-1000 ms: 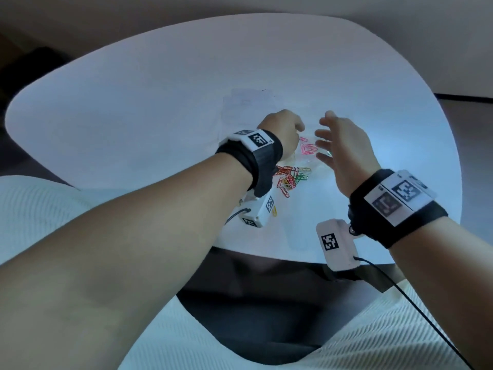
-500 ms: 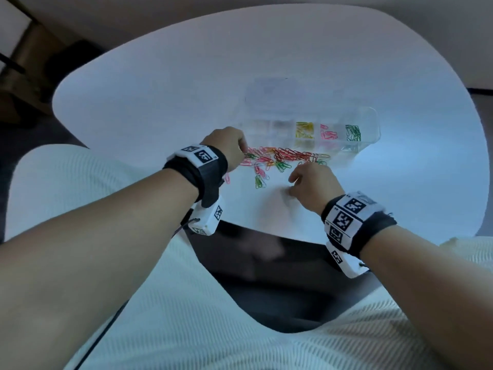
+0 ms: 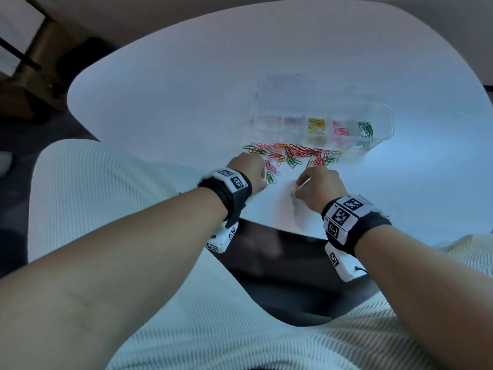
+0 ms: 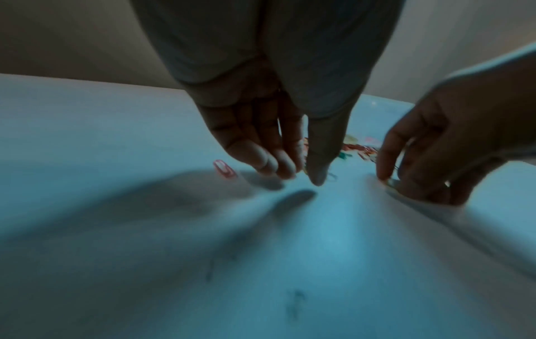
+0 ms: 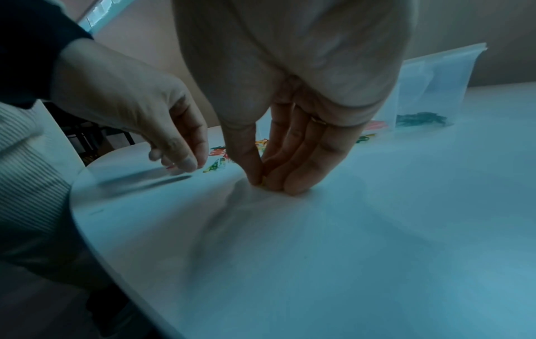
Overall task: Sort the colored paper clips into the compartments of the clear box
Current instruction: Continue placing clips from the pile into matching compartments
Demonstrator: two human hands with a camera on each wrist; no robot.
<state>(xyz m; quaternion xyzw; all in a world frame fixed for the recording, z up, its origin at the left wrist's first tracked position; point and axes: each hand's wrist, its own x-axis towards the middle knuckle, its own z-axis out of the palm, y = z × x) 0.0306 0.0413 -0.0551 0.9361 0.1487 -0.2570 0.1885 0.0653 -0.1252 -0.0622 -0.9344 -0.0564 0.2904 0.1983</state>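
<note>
The clear box (image 3: 384, 113) stands on the white table, with yellow (image 3: 316, 125), pink (image 3: 340, 130) and green clips (image 3: 365, 129) in separate compartments. A mixed pile of clips (image 3: 293, 153) lies in front of it. My left hand (image 3: 250, 169) hovers at the pile's left end. Its fingers (image 4: 269, 160) point down, relaxed and empty, beside a pink clip (image 4: 223, 168). My right hand (image 3: 306, 182) is just below the pile. Its thumb and fingers (image 5: 293, 181) press on the table and pinch a yellowish clip (image 5: 262, 182).
The table's near edge (image 3: 266, 228) runs just behind both wrists, with my lap below it. The box's lid (image 5: 435, 75) stands open behind the compartments. A wooden stand (image 3: 34, 76) is on the floor at the far left.
One second ago my right hand was spread open in the air over the clips. It has since come down onto the table and closed on a clip. My left hand stays by the pile.
</note>
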